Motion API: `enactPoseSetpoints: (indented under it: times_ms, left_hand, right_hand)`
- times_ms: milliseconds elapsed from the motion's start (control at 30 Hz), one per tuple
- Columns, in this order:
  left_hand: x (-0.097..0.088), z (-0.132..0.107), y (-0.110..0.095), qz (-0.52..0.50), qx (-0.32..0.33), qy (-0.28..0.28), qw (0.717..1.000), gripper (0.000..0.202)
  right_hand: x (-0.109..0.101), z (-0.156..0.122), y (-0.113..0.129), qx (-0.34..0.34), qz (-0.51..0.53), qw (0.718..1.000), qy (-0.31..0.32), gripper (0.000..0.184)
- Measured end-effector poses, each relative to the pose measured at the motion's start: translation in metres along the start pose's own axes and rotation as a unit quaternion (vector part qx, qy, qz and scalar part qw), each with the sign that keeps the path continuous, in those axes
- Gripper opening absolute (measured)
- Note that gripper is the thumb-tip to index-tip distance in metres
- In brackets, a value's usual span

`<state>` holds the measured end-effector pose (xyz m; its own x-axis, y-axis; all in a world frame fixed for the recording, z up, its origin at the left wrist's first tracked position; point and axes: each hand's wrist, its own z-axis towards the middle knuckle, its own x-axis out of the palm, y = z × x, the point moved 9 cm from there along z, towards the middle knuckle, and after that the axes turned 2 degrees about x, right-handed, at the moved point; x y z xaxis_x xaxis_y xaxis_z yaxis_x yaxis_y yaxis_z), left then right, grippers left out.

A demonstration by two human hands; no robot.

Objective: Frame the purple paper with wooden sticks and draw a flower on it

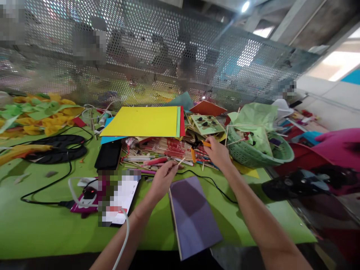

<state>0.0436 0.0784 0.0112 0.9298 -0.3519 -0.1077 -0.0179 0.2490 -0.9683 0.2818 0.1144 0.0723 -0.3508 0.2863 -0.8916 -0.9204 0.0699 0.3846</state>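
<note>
Pinched between the thumb and fingers of my left hand (163,178) is a short pale wooden stick (181,161), its tip pointing up and right. My right hand (218,152) has its fingers closed on one orange handle of a pair of pliers (194,154) with a dark head. The other handle angles down, apart from my fingers. Under the pliers spreads a heap of thin wooden sticks (157,147), some red. Below my hands, a purple-covered board or book (195,215) lies at the table's front edge.
Coloured paper sheets (140,122), yellow on top, cover part of the heap. A green basket (253,157) stands at right. At left are a lit phone (126,198), a purple power strip (86,202) and cables. A perforated metal screen (157,56) runs behind.
</note>
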Motion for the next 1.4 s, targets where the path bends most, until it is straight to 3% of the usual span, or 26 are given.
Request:
enactPoseSetpoints:
  times_ms: [133,333,400,500,567,667,933,1000,1067,1133,1400]
  left_hand:
    - [0.003,0.001,-0.004,-0.007,0.018,-0.001,1.0,0.024]
    - [0.013,-0.004,-0.007,-0.026,0.008,0.044,0.999,0.029]
    - [0.014,-0.006,-0.011,-0.031,0.008,0.053,0.998,0.031]
    - [0.018,-0.01,-0.015,-0.041,0.005,0.069,0.997,0.032]
    - [0.02,-0.011,-0.017,-0.045,0.004,0.076,0.996,0.033]
    - [0.024,-0.012,-0.017,-0.048,0.007,0.089,0.995,0.034]
    - [0.036,-0.013,-0.024,-0.031,0.028,0.125,0.991,0.029]
    - [0.028,-0.009,-0.025,-0.016,0.047,0.096,0.994,0.028]
    - [0.017,-0.006,-0.022,-0.001,0.053,0.052,0.997,0.027]
    - [0.009,-0.004,-0.015,0.008,0.036,0.026,0.999,0.028]
    - [0.01,-0.009,-0.003,0.028,-0.004,0.04,0.999,0.031]
  right_hand:
    - [0.012,-0.038,0.007,0.025,0.174,0.984,0.036,0.019]
    - [0.048,-0.085,0.037,0.05,0.405,0.909,0.082,0.024]
    - [0.055,-0.094,0.043,0.062,0.484,0.866,0.108,0.029]
    - [0.067,-0.101,0.041,0.116,0.621,0.762,0.142,0.039]
    - [0.078,-0.104,0.04,0.144,0.682,0.698,0.161,0.035]
    - [0.091,-0.108,0.047,0.146,0.716,0.651,0.206,0.025]
    - [0.087,-0.112,0.063,0.115,0.683,0.67,0.267,0.042]
    - [0.081,-0.109,0.054,0.11,0.658,0.701,0.252,0.042]
    - [0.075,-0.104,0.04,0.106,0.614,0.753,0.211,0.042]
    - [0.071,-0.101,0.028,0.108,0.579,0.789,0.175,0.04]
    - [0.068,-0.108,0.026,0.081,0.517,0.837,0.161,0.037]
